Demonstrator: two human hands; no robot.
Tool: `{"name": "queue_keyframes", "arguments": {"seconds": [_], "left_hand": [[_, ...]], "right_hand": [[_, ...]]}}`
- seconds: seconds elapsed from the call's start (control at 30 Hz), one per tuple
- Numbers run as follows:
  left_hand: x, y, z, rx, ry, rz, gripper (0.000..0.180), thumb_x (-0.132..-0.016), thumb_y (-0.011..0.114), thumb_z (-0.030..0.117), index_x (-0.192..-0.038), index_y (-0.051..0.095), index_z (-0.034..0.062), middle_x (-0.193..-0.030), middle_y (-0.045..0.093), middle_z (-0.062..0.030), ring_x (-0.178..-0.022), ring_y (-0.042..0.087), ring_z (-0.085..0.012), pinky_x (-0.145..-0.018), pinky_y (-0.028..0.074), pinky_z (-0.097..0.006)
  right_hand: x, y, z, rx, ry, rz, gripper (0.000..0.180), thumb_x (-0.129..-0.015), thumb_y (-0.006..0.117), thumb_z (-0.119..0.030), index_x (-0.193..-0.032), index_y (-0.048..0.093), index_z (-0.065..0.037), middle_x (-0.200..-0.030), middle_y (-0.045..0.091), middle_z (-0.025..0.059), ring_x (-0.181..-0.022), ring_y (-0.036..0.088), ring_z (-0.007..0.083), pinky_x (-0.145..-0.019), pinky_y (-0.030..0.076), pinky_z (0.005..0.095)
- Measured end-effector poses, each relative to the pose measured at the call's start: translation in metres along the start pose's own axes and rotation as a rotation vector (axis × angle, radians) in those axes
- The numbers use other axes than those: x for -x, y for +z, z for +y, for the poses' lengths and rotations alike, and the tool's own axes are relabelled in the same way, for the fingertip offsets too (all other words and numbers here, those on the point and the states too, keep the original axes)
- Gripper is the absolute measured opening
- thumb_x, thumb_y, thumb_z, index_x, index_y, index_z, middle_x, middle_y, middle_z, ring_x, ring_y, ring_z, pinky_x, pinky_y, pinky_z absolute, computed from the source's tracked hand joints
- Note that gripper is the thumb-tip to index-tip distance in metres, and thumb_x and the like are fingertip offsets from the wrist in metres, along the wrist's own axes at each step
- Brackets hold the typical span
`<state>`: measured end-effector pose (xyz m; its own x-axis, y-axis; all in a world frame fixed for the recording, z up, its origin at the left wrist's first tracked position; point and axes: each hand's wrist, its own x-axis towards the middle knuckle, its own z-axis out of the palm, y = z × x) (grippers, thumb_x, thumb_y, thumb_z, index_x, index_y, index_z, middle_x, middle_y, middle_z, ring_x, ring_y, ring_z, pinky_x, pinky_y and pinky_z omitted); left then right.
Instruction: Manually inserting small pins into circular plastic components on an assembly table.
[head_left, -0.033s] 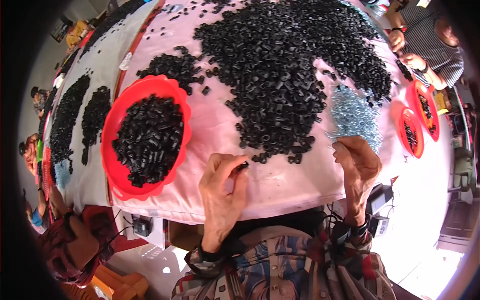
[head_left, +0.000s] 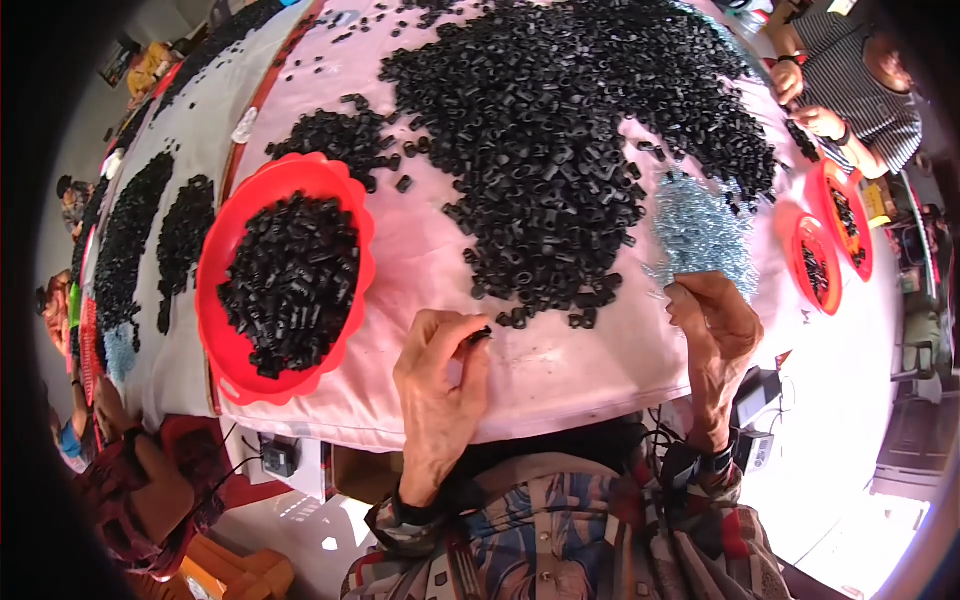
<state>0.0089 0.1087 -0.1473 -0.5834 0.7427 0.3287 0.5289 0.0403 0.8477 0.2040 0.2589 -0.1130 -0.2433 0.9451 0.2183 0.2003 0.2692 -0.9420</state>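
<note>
My left hand (head_left: 440,375) pinches a small black plastic piece (head_left: 480,335) between thumb and fingertips, just above the cloth at the table's near edge. My right hand (head_left: 718,318) has its thumb and forefinger pressed together at the near side of a heap of thin, shiny, bluish-silver metal pins (head_left: 703,230); whatever sits in that pinch is too small to make out. Beyond my hands spreads a large heap of similar black plastic pieces (head_left: 545,190). Left of my left hand stands a red scalloped basin (head_left: 212,335) holding many black pieces (head_left: 290,285).
A smaller black heap (head_left: 330,138) lies behind the basin. Two red bowls (head_left: 800,275) with black pieces stand at the right, near a person in a striped shirt (head_left: 860,85). More heaps and people line the left side. A pale pink cloth (head_left: 410,250) covers the table.
The whole view has shifted slightly, so the table and basin sit a little farther left. Both hands keep the same pinches.
</note>
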Motion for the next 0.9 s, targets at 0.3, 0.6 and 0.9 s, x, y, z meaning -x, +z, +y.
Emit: {"name": "queue_keyframes", "arguments": {"seconds": [0.3,0.6,0.9], "left_hand": [[0.002,0.003,-0.003,-0.048,0.053,-0.016,0.024,-0.08,0.062,-0.012,-0.101,0.066,0.0001,-0.093,0.063,-0.0125,-0.077,0.065,-0.0226,-0.066,0.052,-0.031],[0.005,-0.001,-0.004,0.176,0.006,0.132,0.026,-0.079,0.067,-0.012,-0.103,0.066,-0.0007,-0.097,0.065,-0.0125,-0.085,0.067,-0.0207,-0.075,0.056,-0.029],[0.006,-0.003,-0.007,0.22,0.09,0.139,0.029,-0.078,0.068,-0.013,-0.104,0.066,0.0,-0.099,0.065,-0.0127,-0.085,0.066,-0.0198,-0.074,0.055,-0.028]], "right_hand": [[-0.015,-0.01,0.005,0.428,-0.302,0.011,0.012,-0.079,0.066,0.01,-0.089,0.068,0.003,-0.084,0.069,0.01,-0.068,0.065,0.0175,-0.065,0.052,0.0286],[-0.031,0.013,0.017,0.829,-0.548,-0.145,0.01,-0.077,0.066,0.002,-0.086,0.067,-0.002,-0.085,0.066,0.0074,-0.084,0.061,0.0266,-0.07,0.053,0.0398],[-0.026,0.02,0.013,0.717,-0.587,-0.162,0.02,-0.075,0.064,0.006,-0.093,0.069,-0.001,-0.09,0.066,0.0086,-0.08,0.063,0.0253,-0.069,0.054,0.0352]]}}
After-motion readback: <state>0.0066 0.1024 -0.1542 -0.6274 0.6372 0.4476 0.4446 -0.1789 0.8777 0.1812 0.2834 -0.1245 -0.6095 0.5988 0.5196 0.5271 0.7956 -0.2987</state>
